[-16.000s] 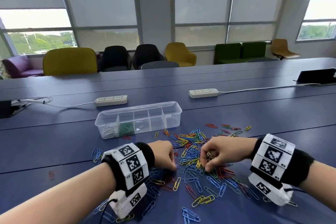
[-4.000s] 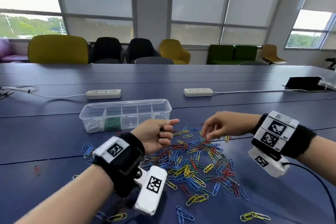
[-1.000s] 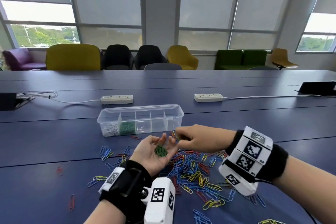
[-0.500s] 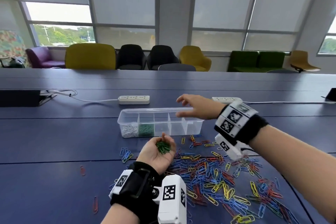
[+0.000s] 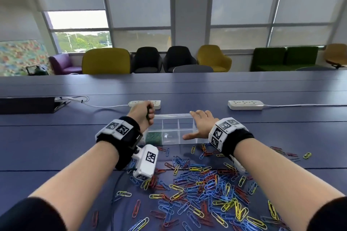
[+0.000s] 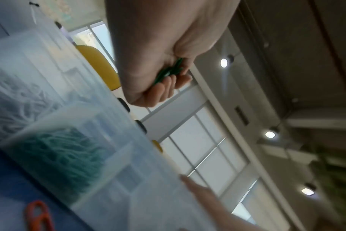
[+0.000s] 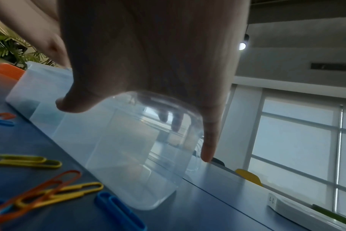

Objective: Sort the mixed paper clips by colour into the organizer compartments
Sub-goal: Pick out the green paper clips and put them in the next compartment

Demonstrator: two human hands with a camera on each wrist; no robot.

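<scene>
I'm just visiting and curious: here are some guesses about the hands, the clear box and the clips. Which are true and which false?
1. The left hand grips green paper clips. True.
2. The right hand holds a red clip. False: it rests spread on the organizer, holding no clip.
3. One compartment already holds green clips. True.
4. The loose pile on the table is all blue. False: blue, yellow and red are mixed.

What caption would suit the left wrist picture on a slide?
Left hand grips green paper clips above a clear plastic organizer already holding white clips and green clips.
</scene>
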